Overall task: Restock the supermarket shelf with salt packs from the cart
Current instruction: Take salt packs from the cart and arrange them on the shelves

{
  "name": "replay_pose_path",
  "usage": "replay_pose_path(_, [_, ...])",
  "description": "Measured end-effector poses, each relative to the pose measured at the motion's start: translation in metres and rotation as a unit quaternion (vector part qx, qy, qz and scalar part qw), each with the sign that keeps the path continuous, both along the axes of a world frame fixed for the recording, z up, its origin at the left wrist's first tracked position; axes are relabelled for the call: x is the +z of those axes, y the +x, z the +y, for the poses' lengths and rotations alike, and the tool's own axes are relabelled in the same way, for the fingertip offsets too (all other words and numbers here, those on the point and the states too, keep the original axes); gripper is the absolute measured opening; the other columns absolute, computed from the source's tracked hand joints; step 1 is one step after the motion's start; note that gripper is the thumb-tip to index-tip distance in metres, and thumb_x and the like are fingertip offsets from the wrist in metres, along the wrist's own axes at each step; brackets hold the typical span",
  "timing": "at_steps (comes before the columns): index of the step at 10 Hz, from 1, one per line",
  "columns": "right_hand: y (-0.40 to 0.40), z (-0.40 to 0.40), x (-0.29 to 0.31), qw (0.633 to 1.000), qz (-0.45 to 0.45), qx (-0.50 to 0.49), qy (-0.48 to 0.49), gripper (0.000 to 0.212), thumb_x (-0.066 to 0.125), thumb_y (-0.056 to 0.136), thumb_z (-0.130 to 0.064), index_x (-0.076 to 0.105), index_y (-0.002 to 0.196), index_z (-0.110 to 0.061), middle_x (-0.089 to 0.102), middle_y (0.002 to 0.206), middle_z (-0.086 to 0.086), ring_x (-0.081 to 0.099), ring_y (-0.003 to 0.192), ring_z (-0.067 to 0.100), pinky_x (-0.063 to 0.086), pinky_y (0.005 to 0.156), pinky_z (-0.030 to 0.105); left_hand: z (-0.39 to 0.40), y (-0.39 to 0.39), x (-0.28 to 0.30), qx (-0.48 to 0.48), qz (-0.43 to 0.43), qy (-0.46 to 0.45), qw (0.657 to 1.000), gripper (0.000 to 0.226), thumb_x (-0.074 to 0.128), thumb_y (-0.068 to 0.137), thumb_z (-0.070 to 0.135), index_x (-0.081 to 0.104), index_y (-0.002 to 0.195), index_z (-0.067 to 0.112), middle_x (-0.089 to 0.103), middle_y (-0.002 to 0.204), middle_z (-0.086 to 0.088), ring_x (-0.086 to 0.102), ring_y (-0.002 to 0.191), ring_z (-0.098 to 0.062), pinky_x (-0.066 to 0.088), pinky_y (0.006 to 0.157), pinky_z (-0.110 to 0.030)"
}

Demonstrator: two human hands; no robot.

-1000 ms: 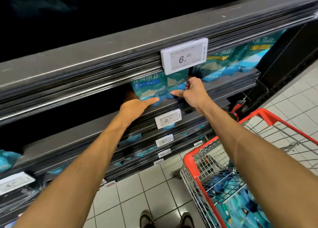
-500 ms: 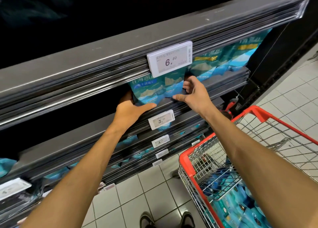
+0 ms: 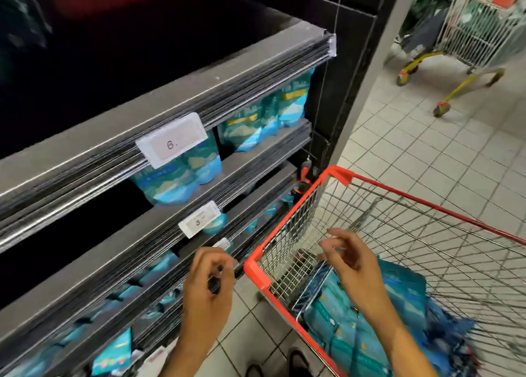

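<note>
**Both hands empty between shelf and cart**

On the left stands the dark shelf unit (image 3: pixel 119 126), its tiers stepping down towards the floor. Under the upper tier's price tag (image 3: pixel 172 140) (a blurred "6." is all that reads) two blue salt packs (image 3: pixel 176 177) stand upright on the tier, side by side and touching. Further right on the same tier, near the end of the shelf, another group of blue packs (image 3: pixel 264 120) stands upright. A second price tag (image 3: pixel 200 219) reading "3." hangs on the tier below, with more blue packs partly hidden behind the lower edges.

The left hand (image 3: pixel 207 285) hangs in front of the lower shelf edges, just left of the cart's red corner. Its fingers are loosely curled and hold nothing. It touches neither the shelf nor the cart, as far as the blur allows.

The right hand (image 3: pixel 353 263) hovers over the near end of the cart (image 3: pixel 336 174), a wire basket with a red rim. Its fingers are spread and slightly bent, the grip wide and empty. Directly below it lies a heap of blue salt packs in the cart (image 3: pixel 350 328), lying flat and overlapping on the basket floor.

At the far right, on the pale tiled floor (image 3: pixel 427 149), another trolley (image 3: pixel 461 35) with yellow legs stands well apart.
</note>
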State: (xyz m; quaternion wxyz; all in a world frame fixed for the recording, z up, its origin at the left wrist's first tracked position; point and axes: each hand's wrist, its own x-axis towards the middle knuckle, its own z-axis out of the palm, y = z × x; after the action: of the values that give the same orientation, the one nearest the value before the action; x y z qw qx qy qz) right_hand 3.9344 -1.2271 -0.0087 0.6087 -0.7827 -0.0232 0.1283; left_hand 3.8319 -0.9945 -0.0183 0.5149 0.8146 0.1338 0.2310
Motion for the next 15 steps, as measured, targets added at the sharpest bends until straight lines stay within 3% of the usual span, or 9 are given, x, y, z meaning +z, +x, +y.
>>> replay_pose_path(3, [-0.034,-0.166,-0.082,0.936,0.145,-0.298,-0.120,0.015,0.057,0.097,-0.005,0.063,0.111,-0.002,0.069,0.100,0.025,0.066,0.087,0.039,0.052,0.079,0.054,-0.191,0.084,-0.034,-0.333,0.253,-0.069,0.905,0.019,0.055,0.097,0.016,0.055,0.087,0.031,0.061,0.079,0.005,0.059,0.072,-0.009,0.046,0.068,-0.015])
replay_pose_path(5, [-0.016,-0.230,-0.164,0.904,0.247,-0.315,-0.152,0.004,0.059,0.095,-0.008,0.056,0.099,-0.007,0.060,0.083,0.003,0.055,0.087,0.023,0.045,0.069,0.029,-0.284,0.157,-0.136,-0.318,0.452,-0.035,0.833,0.034,0.044,0.102,0.005,0.040,0.072,0.021,0.045,0.069,0.003,0.043,0.058,-0.007,0.037,0.046,-0.009])
replay_pose_path(6, [0.010,-0.243,-0.217,0.900,0.272,-0.285,-0.189,0.010,0.060,0.095,-0.014,0.052,0.091,-0.008,0.057,0.083,0.008,0.055,0.088,0.023,0.032,0.071,0.028,-0.304,0.199,-0.205,-0.302,0.521,0.030,0.797,0.021,0.040,0.105,0.019,0.058,0.093,0.018,0.060,0.095,-0.007,0.059,0.085,-0.018,0.052,0.085,-0.029])
replay_pose_path(8, [0.065,-0.248,-0.307,0.873,0.310,-0.096,-0.365,0.067,0.048,0.097,-0.051,0.042,0.141,-0.001,0.039,0.150,0.018,0.039,0.138,0.030,0.034,0.110,0.039,-0.307,0.259,-0.311,-0.249,0.528,0.258,0.770,0.049,0.045,0.100,0.036,0.049,0.132,-0.001,0.052,0.136,-0.026,0.052,0.124,-0.040,0.045,0.100,-0.039])
replay_pose_path(9, [0.081,-0.237,-0.334,0.854,0.305,-0.125,-0.403,0.081,0.055,0.088,-0.064,0.040,0.142,-0.004,0.045,0.146,0.015,0.048,0.132,0.031,0.045,0.100,0.043,-0.308,0.276,-0.361,-0.246,0.564,0.256,0.745,0.059,0.040,0.101,0.044,0.046,0.137,-0.003,0.045,0.143,-0.026,0.045,0.130,-0.041,0.039,0.106,-0.041])
replay_pose_path(10, [0.093,-0.223,-0.346,0.830,0.340,-0.202,-0.393,0.096,0.069,0.082,-0.057,0.023,0.145,-0.001,0.047,0.142,0.015,0.059,0.119,0.032,0.051,0.089,0.042,-0.314,0.286,-0.391,-0.197,0.571,0.230,0.763,0.063,0.046,0.098,0.050,0.044,0.132,-0.004,0.055,0.133,-0.023,0.055,0.118,-0.038,0.043,0.091,-0.037])
replay_pose_path(12, [0.100,-0.210,-0.367,0.833,0.357,-0.262,-0.333,0.055,0.066,0.085,-0.029,0.039,0.126,-0.004,0.067,0.105,0.009,0.067,0.096,0.031,0.044,0.070,0.032,-0.314,0.305,-0.418,-0.145,0.566,0.131,0.801,0.071,0.083,0.073,0.044,0.056,0.123,0.002,0.064,0.120,-0.019,0.063,0.100,-0.030,0.054,0.089,-0.039])
replay_pose_path(13, [0.099,-0.208,-0.368,0.839,0.368,-0.269,-0.297,0.025,0.065,0.084,-0.027,0.054,0.098,-0.009,0.067,0.101,0.011,0.064,0.093,0.032,0.044,0.069,0.033,-0.316,0.307,-0.414,-0.128,0.572,0.127,0.800,0.081,0.091,0.061,0.038,0.054,0.125,0.003,0.064,0.117,-0.019,0.063,0.104,-0.032,0.056,0.090,-0.043])
replay_pose_path(15, [0.066,-0.225,-0.365,0.876,0.318,-0.305,-0.194,0.028,0.070,0.088,-0.032,0.063,0.110,-0.015,0.065,0.122,0.011,0.057,0.117,0.031,0.045,0.091,0.033,-0.313,0.294,-0.397,-0.164,0.596,0.155,0.771,0.082,0.085,0.073,0.034,0.044,0.136,0.002,0.057,0.127,-0.017,0.058,0.112,-0.032,0.049,0.086,-0.028])
